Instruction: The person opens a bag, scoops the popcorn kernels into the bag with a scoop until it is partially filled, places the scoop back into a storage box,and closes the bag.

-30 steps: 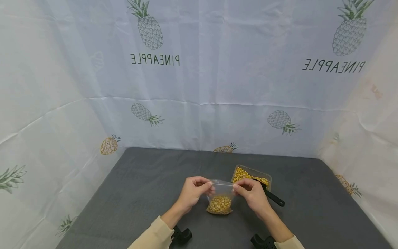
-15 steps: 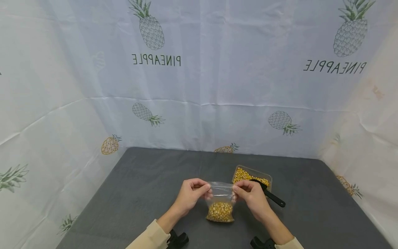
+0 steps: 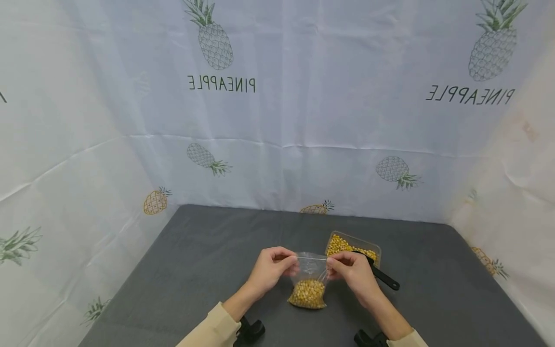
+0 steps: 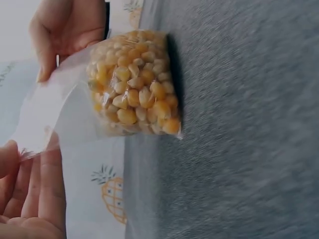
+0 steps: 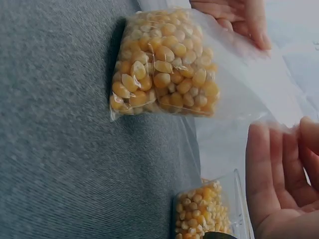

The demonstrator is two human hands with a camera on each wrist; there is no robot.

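Observation:
A clear zip bag [image 3: 308, 292] with corn kernels in its lower half stands upright just over or on the dark tabletop. My left hand [image 3: 270, 270] pinches the top left corner between thumb and fingers. On the opposite side my right hand [image 3: 354, 275] pinches the top right corner the same way. The bag's mouth is stretched in a nearly straight line between both hands. In the right wrist view the kernels [image 5: 169, 64] fill the base of the bag, which looks in contact with the cloth.
Behind my right hand sits a clear plastic container [image 3: 376, 246] of corn kernels. A black scoop [image 3: 386, 278] leans in it, its handle sticking out to the right. Grey cloth [image 3: 208, 270] covers the table. A pineapple-print curtain [image 3: 299, 115] encloses the back and sides.
The bag's filled base dropped slightly toward me, then the mouth tipped back to a thin line. Both hands keep their pinch on the corners and shift only a little.

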